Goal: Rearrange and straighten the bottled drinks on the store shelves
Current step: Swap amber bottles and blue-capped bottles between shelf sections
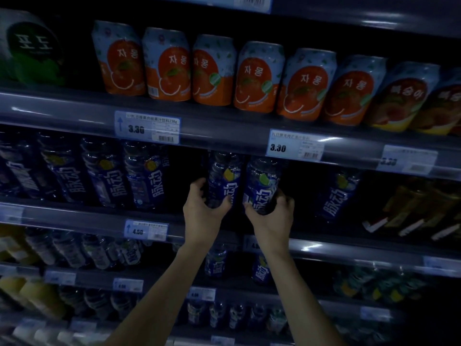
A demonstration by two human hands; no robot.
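Two blue-labelled drink bottles stand side by side on the middle shelf [154, 216]. My left hand [202, 208] grips the base of the left bottle [223, 178]. My right hand [272, 213] grips the base of the right bottle [262, 183]. Both bottles lean slightly, their caps hidden behind the shelf rail above. More bottles of the same kind [147, 176] stand in a row to the left, and one lone bottle [339, 196] stands to the right, with dark gaps on either side of the held pair.
Orange and peach cans [257, 78] line the shelf above, over price tags [147, 127]. Lower shelves hold smaller bottles [215, 260] and yellow drinks [32, 293]. Dark packaged goods [419, 208] sit at the far right of the middle shelf.
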